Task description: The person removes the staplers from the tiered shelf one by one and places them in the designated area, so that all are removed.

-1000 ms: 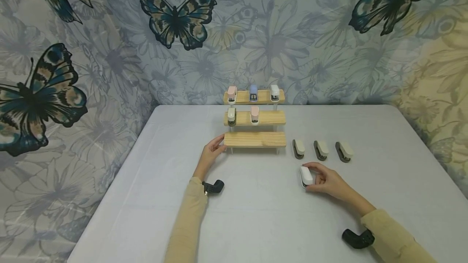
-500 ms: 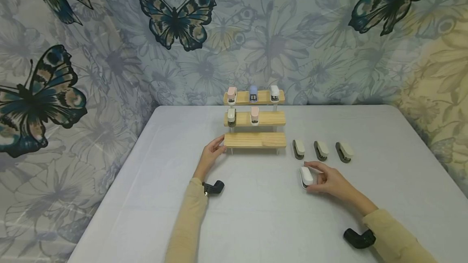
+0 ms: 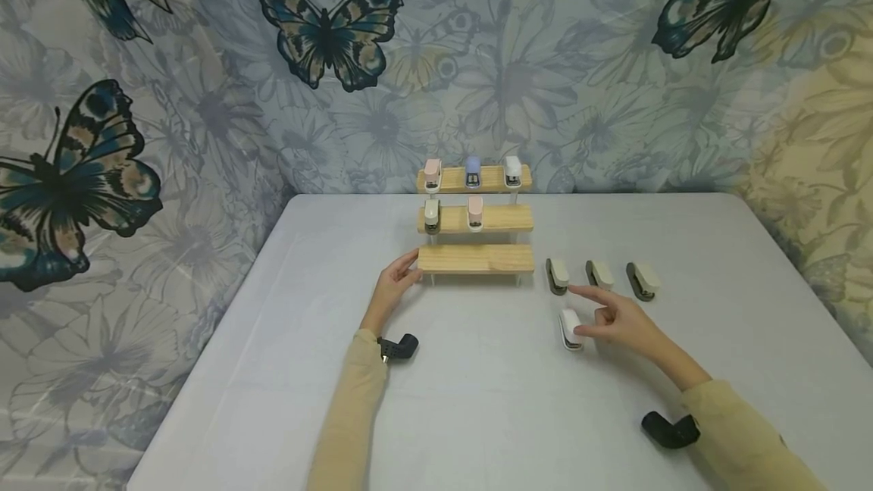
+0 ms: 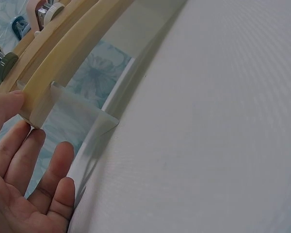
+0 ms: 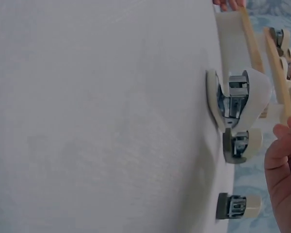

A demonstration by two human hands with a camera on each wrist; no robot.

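Note:
A white mini stapler (image 3: 569, 329) stands on the table in front of the bottom board's right end. Over its right side my right hand (image 3: 619, 318) is spread, thumb near the stapler and index finger reaching toward a cream stapler with a dark base (image 3: 557, 276) behind it. In the right wrist view a gap shows between the white stapler (image 5: 258, 97) and the fingers (image 5: 281, 150). My left hand (image 3: 395, 284) pinches the left end of the wooden display shelf's bottom board (image 3: 476, 258). In the left wrist view the thumb lies on top of the board, with fingertips against its lower edge.
Two more cream staplers, the middle one (image 3: 599, 275) and the right one (image 3: 643, 281), stand in the row. The middle board (image 3: 514, 219) bears a grey-based and a pink stapler. Pink, blue and white staplers stand on the top board (image 3: 452, 180). A patterned backdrop (image 3: 382, 135) rises behind.
My right hand has let go of the white stapler and lifted slightly up and away, its fingers spreading. The stapler stays where it was. My left hand keeps still at the shelf.

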